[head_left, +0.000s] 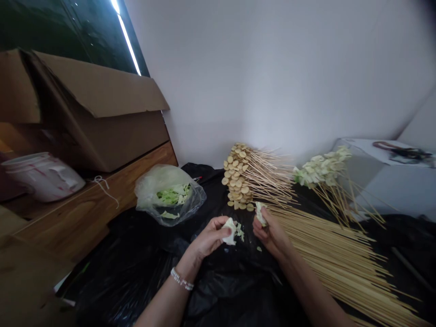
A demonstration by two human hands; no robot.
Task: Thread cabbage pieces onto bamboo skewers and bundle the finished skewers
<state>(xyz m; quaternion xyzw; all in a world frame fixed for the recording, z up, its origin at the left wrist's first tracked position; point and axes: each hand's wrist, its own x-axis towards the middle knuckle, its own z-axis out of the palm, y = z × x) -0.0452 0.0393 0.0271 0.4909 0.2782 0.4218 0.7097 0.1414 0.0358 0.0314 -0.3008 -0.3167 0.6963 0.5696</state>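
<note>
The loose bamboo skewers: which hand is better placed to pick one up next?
Probably the right hand: it sits beside the loose bamboo skewers, though it pinches a cabbage piece. The left hand is farther away, also holding cabbage.

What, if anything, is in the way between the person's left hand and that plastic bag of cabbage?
Nothing visible blocks it. The left hand, pinching a piece of cabbage, has only the black plastic sheet between it and the plastic bag.
</note>
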